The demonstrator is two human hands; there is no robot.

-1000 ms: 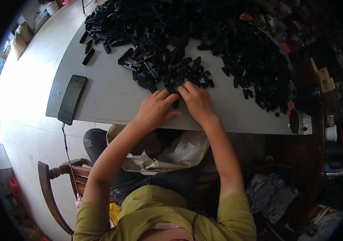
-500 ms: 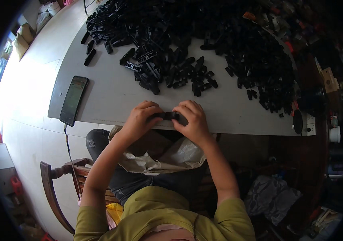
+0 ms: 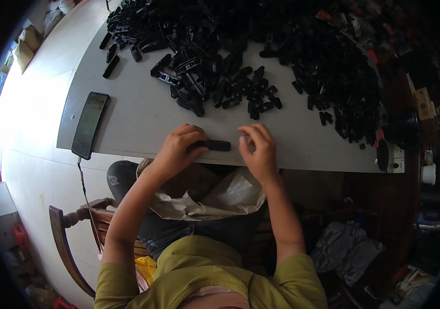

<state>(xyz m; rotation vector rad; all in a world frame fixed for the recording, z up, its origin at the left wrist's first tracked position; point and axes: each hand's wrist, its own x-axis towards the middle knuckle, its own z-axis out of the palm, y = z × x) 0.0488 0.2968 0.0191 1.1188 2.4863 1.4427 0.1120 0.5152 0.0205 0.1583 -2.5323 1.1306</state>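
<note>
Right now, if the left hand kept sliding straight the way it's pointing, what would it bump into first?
Probably the right hand. The left hand holds a black plastic piece pointing toward it, with only a small gap between. Depth is hard to judge.

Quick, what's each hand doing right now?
Left hand: closed on a small black plastic part.
Right hand: open, fingers loosely curled, holding nothing, just right of that part.

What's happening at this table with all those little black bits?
A seated person works at a grey table heaped with small black plastic parts. The left hand grips one black part at the near table edge, while the right hand hovers just beside it, fingers open. An open bag sits in the lap, and a phone lies to the left.
</note>
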